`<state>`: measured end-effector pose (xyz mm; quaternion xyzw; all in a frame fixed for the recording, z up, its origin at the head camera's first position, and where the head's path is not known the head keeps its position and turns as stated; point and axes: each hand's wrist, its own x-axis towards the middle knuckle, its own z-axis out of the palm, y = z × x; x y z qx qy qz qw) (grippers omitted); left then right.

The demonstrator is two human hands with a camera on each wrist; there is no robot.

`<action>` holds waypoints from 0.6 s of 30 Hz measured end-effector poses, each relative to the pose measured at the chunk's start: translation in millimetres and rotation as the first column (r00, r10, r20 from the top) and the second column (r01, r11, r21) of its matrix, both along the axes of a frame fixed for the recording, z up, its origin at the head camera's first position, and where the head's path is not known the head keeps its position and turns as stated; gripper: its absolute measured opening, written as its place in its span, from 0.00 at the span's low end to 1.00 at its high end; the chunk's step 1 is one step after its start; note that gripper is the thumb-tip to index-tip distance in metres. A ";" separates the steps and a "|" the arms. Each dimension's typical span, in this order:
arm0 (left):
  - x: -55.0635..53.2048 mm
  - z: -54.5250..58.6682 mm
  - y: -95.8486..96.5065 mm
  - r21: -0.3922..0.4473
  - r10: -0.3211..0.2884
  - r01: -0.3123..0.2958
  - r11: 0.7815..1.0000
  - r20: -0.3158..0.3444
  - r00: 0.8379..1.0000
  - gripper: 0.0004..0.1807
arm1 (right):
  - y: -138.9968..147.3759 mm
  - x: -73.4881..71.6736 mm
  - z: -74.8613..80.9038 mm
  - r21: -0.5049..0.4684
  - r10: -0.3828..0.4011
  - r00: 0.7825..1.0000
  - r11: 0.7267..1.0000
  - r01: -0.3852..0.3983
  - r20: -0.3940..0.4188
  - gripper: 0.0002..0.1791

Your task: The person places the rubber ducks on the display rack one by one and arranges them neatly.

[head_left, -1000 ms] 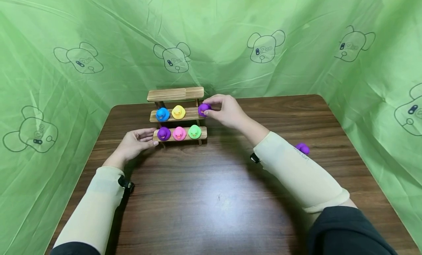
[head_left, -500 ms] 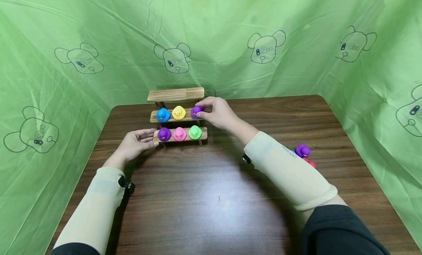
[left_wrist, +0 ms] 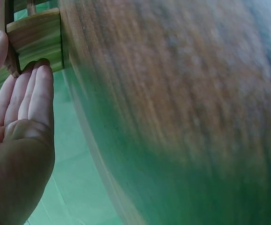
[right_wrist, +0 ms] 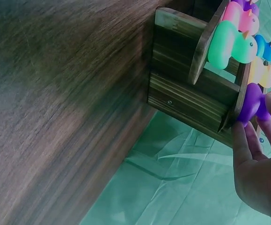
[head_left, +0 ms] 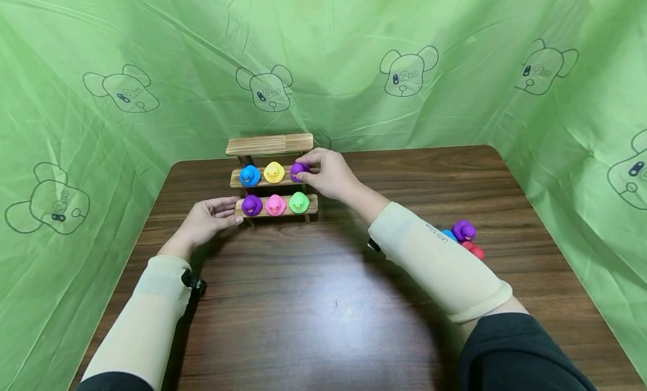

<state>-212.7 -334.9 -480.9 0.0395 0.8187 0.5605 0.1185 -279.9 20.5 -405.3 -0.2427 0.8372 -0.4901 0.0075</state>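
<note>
A three-tier wooden display stand (head_left: 270, 144) holds small rubber ducks. Pinched between the thumb and fingertips of my right hand (head_left: 331, 174) is a purple rubber duck (right_wrist: 250, 104), at the right end of the middle tier. Left of it on that tier sit a yellow duck (head_left: 274, 172) and a blue duck (head_left: 250, 176). The bottom tier carries a purple duck (head_left: 251, 205), a pink duck (head_left: 275, 205) and a green duck (head_left: 299, 203). My left hand (head_left: 202, 222) holds the bottom tier's left end, thumb in front and fingers (left_wrist: 40, 93) extended along the end.
More ducks lie at the table's right: a purple one (head_left: 464, 231), a red one (head_left: 474, 250) and a blue one (head_left: 449, 234), partly behind the right sleeve. Green printed cloth (head_left: 333, 71) hangs around the brown wooden table (head_left: 303, 301), close behind the stand.
My right hand has moved left, bringing the purple duck from the middle tier's right edge in toward the yellow duck. The blue and red ducks at right have come into view. My left hand stays put.
</note>
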 end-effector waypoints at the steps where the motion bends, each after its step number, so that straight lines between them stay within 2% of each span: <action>1: 0.0 -0.2 -0.2 0.002 -0.001 0.001 1.000 0.000 1.000 0.37 | -0.6 0.2 -0.3 0.000 -0.005 1.000 1.000 0.005 -0.002 0.18; 12: -0.7 1.0 0.6 -0.002 0.012 -0.012 1.000 0.003 1.000 0.37 | -4.1 0.6 -1.0 0.012 -0.013 1.000 1.000 0.014 -0.023 0.18; 18: -1.1 -0.8 0.4 -0.008 0.015 -0.015 1.000 0.002 1.000 0.36 | -2.5 2.8 -1.4 -0.005 -0.005 1.000 1.000 0.005 0.000 0.20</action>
